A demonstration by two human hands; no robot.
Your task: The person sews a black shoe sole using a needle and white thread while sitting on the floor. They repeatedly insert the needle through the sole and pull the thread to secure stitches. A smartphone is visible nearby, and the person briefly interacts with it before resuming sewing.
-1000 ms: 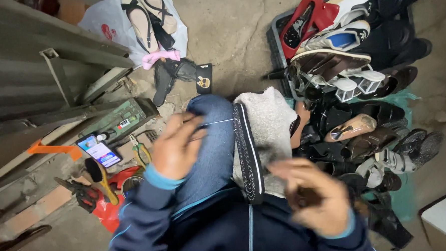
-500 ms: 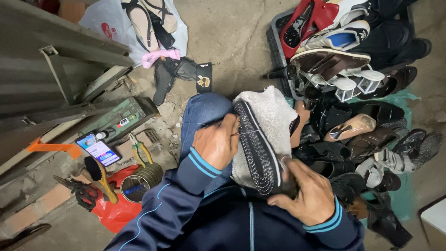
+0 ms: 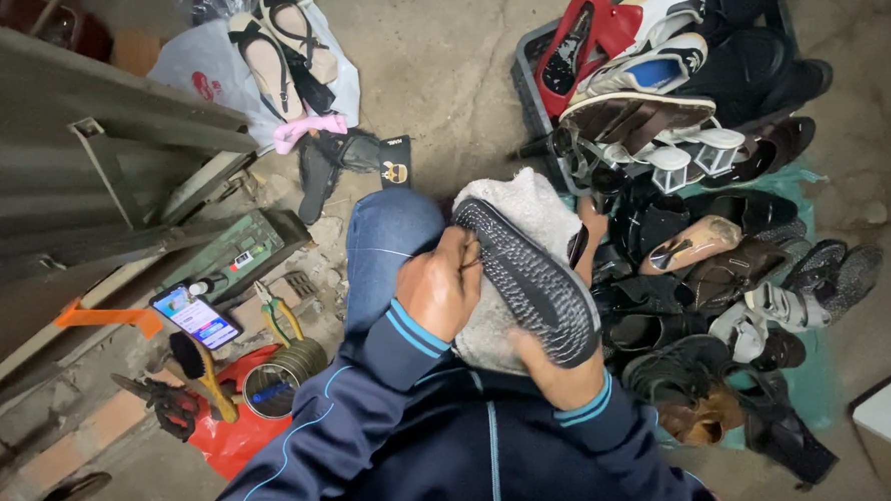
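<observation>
From the head camera, a dark shoe (image 3: 529, 276) lies sole up on a grey cloth (image 3: 527, 224) over the person's lap. The left hand (image 3: 442, 288) pinches its edge at nine o'clock. The right hand (image 3: 555, 371) holds it from below at five o'clock. A pile of shoes (image 3: 707, 222) sits at two o'clock, and a phone (image 3: 195, 316) at nine.

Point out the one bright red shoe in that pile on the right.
The red shoe lies at the pile's top left edge, against the dark crate, its dark insole facing up; the shoes around it are black, brown, white or grey.
</observation>
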